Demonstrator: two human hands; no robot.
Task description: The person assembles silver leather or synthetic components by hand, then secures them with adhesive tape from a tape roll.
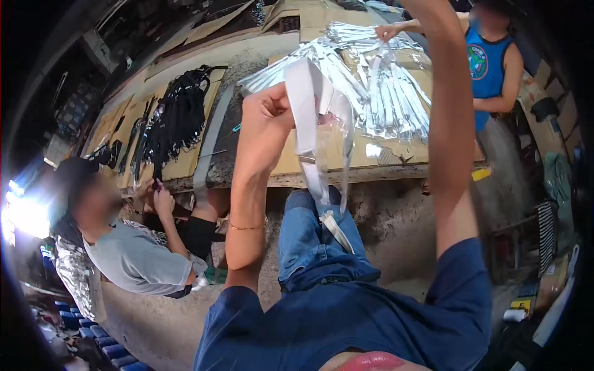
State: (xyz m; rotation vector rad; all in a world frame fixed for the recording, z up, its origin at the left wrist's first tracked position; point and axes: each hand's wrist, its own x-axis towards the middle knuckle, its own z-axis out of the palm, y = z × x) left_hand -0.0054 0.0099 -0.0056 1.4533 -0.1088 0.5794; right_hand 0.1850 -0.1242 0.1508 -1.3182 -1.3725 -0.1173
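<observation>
My left hand is raised above the near edge of the table, thumb and fingers pinched on a white strap. The strap loops over at the top and hangs in front of my jeans. A small metal buckle shows on it, and a clear, shiny plastic strip hangs alongside. On the right, my forearm reaches up past the top edge of the view, so my right hand is out of sight. Behind the strap, many silvery wrapped straps lie spread on the cardboard-covered table.
A heap of black straps lies on the table's left part. At left, a person in a grey shirt handles a black strap. Across the table at right, another person in a blue tank top has a hand on the silvery straps.
</observation>
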